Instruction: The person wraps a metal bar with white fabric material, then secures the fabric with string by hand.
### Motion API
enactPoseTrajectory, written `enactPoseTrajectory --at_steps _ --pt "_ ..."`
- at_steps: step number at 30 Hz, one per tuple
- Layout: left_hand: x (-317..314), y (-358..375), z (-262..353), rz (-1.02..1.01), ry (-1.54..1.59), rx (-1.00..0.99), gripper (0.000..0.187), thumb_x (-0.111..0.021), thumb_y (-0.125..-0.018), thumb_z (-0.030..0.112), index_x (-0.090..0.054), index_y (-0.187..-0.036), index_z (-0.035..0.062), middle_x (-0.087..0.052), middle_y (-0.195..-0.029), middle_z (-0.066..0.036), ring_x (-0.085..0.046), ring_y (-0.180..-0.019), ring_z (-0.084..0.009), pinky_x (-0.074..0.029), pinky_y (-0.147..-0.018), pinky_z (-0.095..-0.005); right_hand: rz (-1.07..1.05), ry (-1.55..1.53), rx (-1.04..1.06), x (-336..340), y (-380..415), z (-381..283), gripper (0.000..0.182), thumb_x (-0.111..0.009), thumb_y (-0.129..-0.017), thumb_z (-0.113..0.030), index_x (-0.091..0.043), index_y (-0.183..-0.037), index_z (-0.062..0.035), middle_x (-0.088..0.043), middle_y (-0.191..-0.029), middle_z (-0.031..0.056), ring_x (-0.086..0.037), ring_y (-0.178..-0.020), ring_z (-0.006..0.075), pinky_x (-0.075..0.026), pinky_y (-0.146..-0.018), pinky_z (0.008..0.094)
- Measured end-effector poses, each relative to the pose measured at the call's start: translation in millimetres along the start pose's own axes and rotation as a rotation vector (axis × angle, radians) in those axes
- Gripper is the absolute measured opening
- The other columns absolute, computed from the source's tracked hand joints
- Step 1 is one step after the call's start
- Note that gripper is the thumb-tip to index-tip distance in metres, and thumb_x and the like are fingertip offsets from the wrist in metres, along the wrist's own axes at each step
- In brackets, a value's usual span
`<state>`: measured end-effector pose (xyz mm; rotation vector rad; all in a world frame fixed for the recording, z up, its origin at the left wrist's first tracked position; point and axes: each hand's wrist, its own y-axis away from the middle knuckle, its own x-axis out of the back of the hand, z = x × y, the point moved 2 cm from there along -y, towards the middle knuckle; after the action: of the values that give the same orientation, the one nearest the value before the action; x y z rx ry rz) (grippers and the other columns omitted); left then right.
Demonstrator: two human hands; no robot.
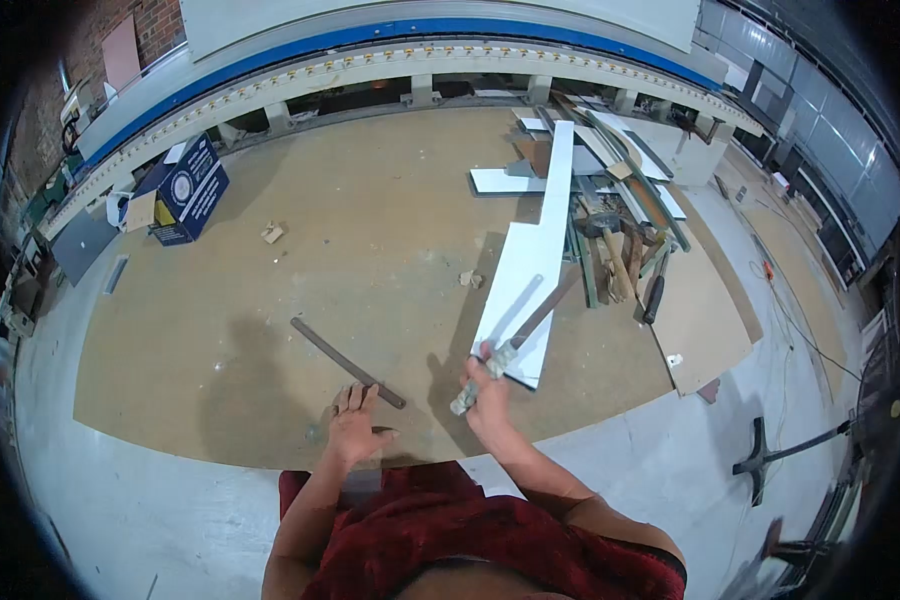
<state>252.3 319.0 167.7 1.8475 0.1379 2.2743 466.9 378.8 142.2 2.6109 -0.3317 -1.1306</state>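
Observation:
My right hand (487, 392) is closed around the wrapped, pale handle of a long flat metal tool (543, 314), which points up and to the right over a white L-shaped panel (530, 250). My left hand (353, 425) rests with its fingers spread on the brown board (200, 330). Just above its fingertips a dark narrow metal strip (345, 362) lies diagonally on the board, its lower end close to the hand.
A pile of white and dark offcuts (510, 181) lies at the upper right, with a hammer (615, 262) and a black-handled tool (654, 299). A blue box (192, 190) stands at the left. Behind runs a long machine with a blue rail (420, 28). A black stand (758, 462) is at the right.

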Motion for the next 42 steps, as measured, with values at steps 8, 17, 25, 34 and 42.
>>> enactPoseTrajectory --at_steps 8,17,25,34,42 --pt "-6 -3 -23 0.021 0.309 -0.01 0.085 -0.065 -0.068 0.044 -0.024 -0.135 0.0103 -0.027 -0.136 -0.019 -0.026 -0.126 -0.0342 -0.023 -0.102 -0.0444 -0.259 0.258 -0.407 -6 30 -32 0.037 -0.058 -0.082 -0.011 -0.046 -0.117 -0.007 -0.058 -0.09 0.0073 -0.059 -0.087 0.0223 -0.049 -0.067 0.03" --pt "9 10 -10 -0.005 0.735 0.004 0.075 -0.063 -0.074 0.04 -0.029 -0.133 0.0073 -0.03 -0.134 -0.023 -0.035 -0.121 -0.0357 -0.029 -0.1 -0.0393 0.042 0.82 0.27 71 -40 -76 0.036 -0.062 -0.076 -0.006 -0.057 -0.112 -0.0048 -0.059 -0.095 0.0018 -0.052 -0.077 0.007 -0.041 -0.063 0.0221" --pt "-7 -11 15 -0.008 0.68 -0.168 0.071 -0.061 -0.074 0.04 -0.033 -0.13 0.0057 -0.036 -0.129 -0.024 -0.036 -0.12 -0.0344 -0.032 -0.098 -0.0384 0.072 0.798 -0.057 52 -23 -83 0.043 -0.063 -0.074 -0.006 -0.054 -0.116 -0.0049 -0.058 -0.101 0.0048 -0.052 -0.088 0.014 -0.04 -0.078 0.0262" --pt "-20 -46 60 -0.009 0.617 -0.239 0.076 -0.064 -0.073 0.034 -0.028 -0.132 0.0026 -0.033 -0.131 -0.024 -0.05 -0.107 -0.0297 -0.042 -0.088 -0.0348 -0.027 0.659 -0.028 78 -50 -65 0.043 -0.065 -0.071 -0.007 -0.057 -0.113 -0.005 -0.057 -0.108 0.0093 -0.05 -0.1 0.0198 -0.036 -0.087 0.0296" --pt "-34 -78 60 -0.201 0.819 -0.047 0.084 -0.065 -0.07 0.04 -0.027 -0.13 -0.004 -0.043 -0.121 -0.024 -0.049 -0.106 -0.0279 -0.041 -0.086 -0.0339 -0.076 0.511 -0.13 55 -48 -55 0.04 -0.063 -0.073 -0.004 -0.055 -0.112 -0.0011 -0.056 -0.107 0.0093 -0.052 -0.097 0.0193 -0.04 -0.082 0.0296"
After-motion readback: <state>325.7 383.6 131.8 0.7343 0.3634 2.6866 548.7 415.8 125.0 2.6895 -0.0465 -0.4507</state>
